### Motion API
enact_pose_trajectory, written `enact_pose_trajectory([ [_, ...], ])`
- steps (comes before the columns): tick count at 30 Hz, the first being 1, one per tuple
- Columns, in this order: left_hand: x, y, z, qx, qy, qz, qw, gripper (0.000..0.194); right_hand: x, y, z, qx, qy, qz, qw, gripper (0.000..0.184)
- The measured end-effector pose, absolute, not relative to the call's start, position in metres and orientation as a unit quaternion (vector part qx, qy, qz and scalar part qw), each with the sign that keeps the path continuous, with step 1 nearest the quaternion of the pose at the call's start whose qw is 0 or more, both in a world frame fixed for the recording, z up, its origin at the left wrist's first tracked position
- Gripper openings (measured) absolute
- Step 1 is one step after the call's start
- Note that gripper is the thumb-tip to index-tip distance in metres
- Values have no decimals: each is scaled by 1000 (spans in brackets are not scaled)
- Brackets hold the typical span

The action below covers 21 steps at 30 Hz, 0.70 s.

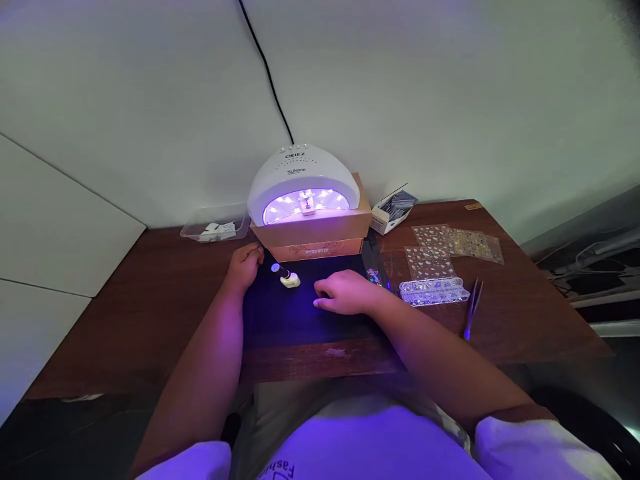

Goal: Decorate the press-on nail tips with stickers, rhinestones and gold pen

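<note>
My left hand [245, 265] rests at the left edge of the black mat [280, 320], by the box corner, its fingers curled in. Over the mat's right part is my right hand [343, 291], palm down, fingers loosely curled and thumb a little apart; nothing shows in it. Between the hands stands a small white bottle [290, 281] with a dark cap, like nail polish, touched by neither. Behind them a white nail lamp [305, 163] glows purple on top of a cardboard box [315, 248]. Inside the lamp sits a small pale stand [307, 203]; its details are washed out.
Right of the mat lie a clear rhinestone case [434, 292], tweezers [473, 310], sticker sheets [430, 262] and an open box of packets [395, 210]. A clear plastic tray [215, 225] with white pieces is at back left. A black cord [270, 77] runs up the wall.
</note>
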State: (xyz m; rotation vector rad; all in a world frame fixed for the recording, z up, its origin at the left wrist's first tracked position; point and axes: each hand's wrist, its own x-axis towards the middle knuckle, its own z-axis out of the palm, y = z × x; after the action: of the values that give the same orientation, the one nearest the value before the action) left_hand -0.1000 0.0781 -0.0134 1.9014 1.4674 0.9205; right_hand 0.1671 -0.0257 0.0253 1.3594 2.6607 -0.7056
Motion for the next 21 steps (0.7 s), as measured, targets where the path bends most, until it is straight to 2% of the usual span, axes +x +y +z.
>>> enact_pose_trajectory([
  [6, -102, 80, -19, 712, 547, 341, 278, 18, 168, -26, 23, 441, 867, -229, 32, 31],
  [21, -98, 75, -16, 707, 568, 324, 269, 26, 166, -27, 21, 443, 866, -230, 31, 33],
])
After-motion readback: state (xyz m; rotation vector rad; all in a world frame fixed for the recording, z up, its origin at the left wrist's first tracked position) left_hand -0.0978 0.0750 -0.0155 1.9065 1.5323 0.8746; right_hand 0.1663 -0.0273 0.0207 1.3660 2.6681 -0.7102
